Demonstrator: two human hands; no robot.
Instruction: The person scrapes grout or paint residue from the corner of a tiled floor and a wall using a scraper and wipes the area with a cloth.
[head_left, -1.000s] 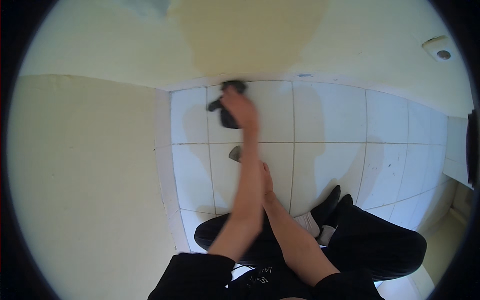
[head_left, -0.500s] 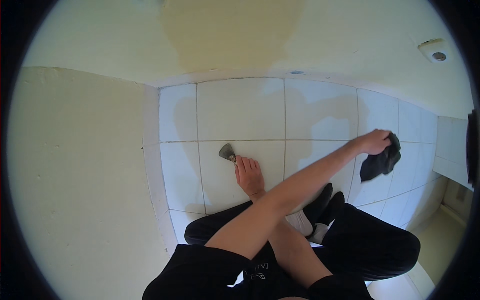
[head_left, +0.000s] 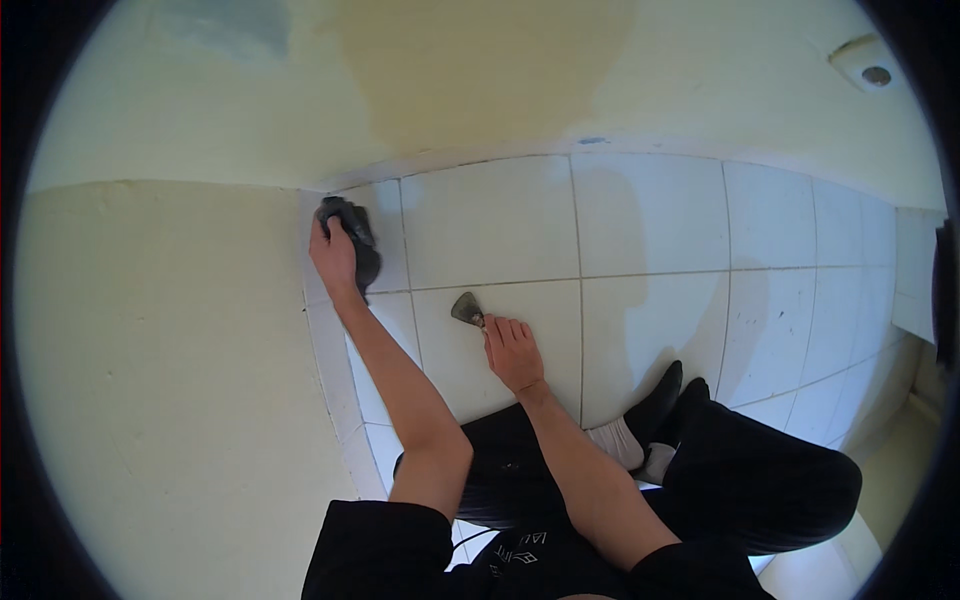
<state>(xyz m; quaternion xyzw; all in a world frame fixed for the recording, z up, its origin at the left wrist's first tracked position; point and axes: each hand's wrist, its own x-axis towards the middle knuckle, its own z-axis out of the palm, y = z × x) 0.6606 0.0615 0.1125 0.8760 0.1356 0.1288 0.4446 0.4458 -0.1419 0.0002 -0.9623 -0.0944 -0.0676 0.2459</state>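
Observation:
My left hand [head_left: 333,262] is closed on a dark, crumpled cloth [head_left: 364,258]. It presses the cloth into the corner where the white tiled floor [head_left: 490,220] meets the skirting tiles along the left wall. Over the middle tiles, my right hand [head_left: 514,352] grips a putty knife [head_left: 466,309] by its handle, most of which the fingers hide. The putty knife's grey, fan-shaped blade points up and left, away from my fingers, and lies close to the floor.
A yellowish wall [head_left: 180,330] rises on the left; another wall [head_left: 690,80] runs along the far side, with a damp-looking patch. A white fitting [head_left: 866,66] sits on it at the far right. My crossed legs and black-toed socks [head_left: 655,402] occupy the near floor.
My left hand has swung the cloth from the right side of the floor across to the far left corner. My right hand and the putty knife stay in nearly the same place.

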